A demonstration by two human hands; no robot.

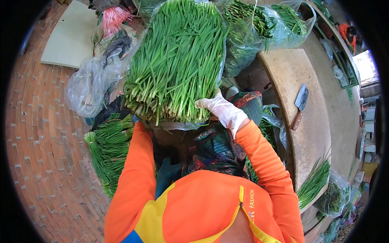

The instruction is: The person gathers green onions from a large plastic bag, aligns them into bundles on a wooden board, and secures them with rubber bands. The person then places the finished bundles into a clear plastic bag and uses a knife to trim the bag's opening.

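Note:
A large stack of green garlic chives (177,63), cut ends towards me, lies before me on clear plastic. At its near right corner is my right hand (225,111) in a white glove, thumb against the stems and fingers partly hidden beneath the edge. My left hand (135,118) reaches under the near left corner; only a bluish sliver shows, so its grip is hidden. Below the left corner, bundles of tied chives (112,148) are piled beside my left sleeve.
A cleaver (299,106) lies on a worn wooden board (310,145) at right, with loose chives (314,182) at its near end. Plastic bags of greens (255,27) stand behind. At left are crumpled plastic (86,86), a pale panel (71,36) and brick floor (45,145).

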